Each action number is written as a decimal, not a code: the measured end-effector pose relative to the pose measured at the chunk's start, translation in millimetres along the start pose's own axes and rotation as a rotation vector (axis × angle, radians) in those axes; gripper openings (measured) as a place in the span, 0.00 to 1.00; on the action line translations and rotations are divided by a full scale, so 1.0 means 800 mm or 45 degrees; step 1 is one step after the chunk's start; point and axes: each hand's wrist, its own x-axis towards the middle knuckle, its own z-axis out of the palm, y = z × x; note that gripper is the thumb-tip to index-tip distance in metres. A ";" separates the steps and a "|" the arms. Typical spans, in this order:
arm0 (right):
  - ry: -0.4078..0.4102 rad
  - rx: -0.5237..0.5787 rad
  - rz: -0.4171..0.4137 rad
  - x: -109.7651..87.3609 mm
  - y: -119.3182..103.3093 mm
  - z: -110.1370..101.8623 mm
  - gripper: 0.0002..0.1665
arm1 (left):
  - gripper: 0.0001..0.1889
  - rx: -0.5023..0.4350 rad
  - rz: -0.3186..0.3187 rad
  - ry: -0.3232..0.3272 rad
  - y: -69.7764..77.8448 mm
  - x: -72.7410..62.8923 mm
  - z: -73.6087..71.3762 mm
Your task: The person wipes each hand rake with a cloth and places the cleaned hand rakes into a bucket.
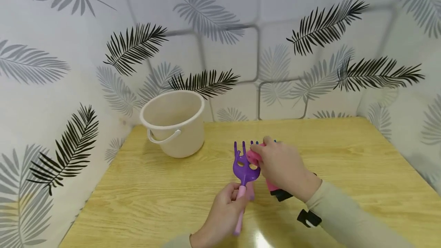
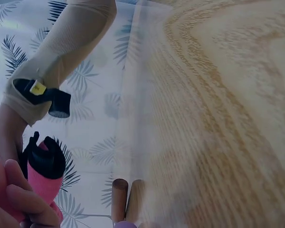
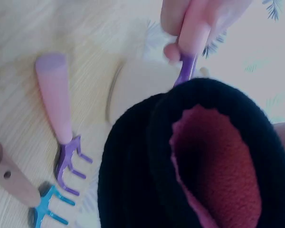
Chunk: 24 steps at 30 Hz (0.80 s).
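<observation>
My left hand (image 1: 222,211) grips the pink handle of a purple garden hand fork (image 1: 246,174), held above the table with its tines pointing away from me. Pink gloves with black cuffs (image 3: 218,161) are in my right hand (image 1: 284,167), whose fingers pinch the pink fabric (image 1: 254,156) against the fork's head. How many gloves are bunched there I cannot tell. Below, on the table, lie a purple hand rake (image 3: 55,102) with a pink handle and a blue-tined rake (image 3: 19,183) with a wooden handle. In the head view the hands and fork mostly cover them.
A cream bucket (image 1: 187,137) stands at the back left of the wooden table (image 1: 155,198), its handle hanging down in front. Patterned sheeting with feather prints (image 1: 231,53) rises behind the table. A black strap (image 1: 308,218) hangs at the right wrist.
</observation>
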 end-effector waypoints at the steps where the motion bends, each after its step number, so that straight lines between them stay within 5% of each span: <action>1: -0.001 -0.006 0.015 0.002 0.004 0.003 0.11 | 0.19 -0.004 -0.002 -0.007 0.000 -0.001 0.001; 8: -0.051 -0.037 0.049 0.003 0.004 0.008 0.13 | 0.19 -0.018 -0.018 -0.005 -0.001 -0.004 0.001; 17: -0.080 0.012 -0.113 -0.009 -0.032 -0.014 0.17 | 0.17 -0.014 -0.040 0.026 -0.003 0.004 -0.004; 24: -0.057 -0.037 -0.025 0.007 -0.014 0.002 0.09 | 0.19 -0.027 0.007 0.004 -0.006 0.000 -0.001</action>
